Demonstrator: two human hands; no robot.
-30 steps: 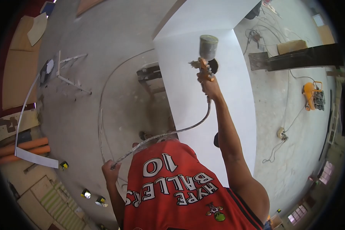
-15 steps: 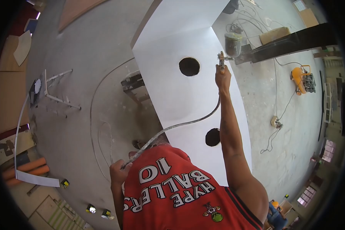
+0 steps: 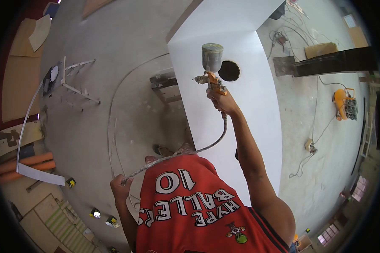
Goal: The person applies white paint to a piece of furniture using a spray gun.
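My right hand (image 3: 222,100) is wrapped round the handle of an orange spray gun (image 3: 215,83) with a grey paint cup (image 3: 212,57) on top. The gun is over a large white panel (image 3: 215,122), its nozzle pointing left. Behind the cup a round dark hole (image 3: 229,71) shows in the panel; a second hole is almost wholly hidden by my forearm. From the gun's base an air hose (image 3: 211,144) curves down across my front to my left hand (image 3: 121,187), which is closed on it. A second white surface (image 3: 223,19) stands up at the panel's far end.
A dark stand (image 3: 164,82) is beside the panel's left side. At right are a dark beam (image 3: 329,62), a yellow compressor (image 3: 344,103) and cords on the floor. A metal frame (image 3: 74,80) and orange rolls (image 3: 27,166) are at left. Hose loops lie on the floor.
My right hand has brought the spray gun from the panel's right edge leftward over the panel, turning its nozzle left. The camera view has shifted slightly. My left hand still holds the hose.
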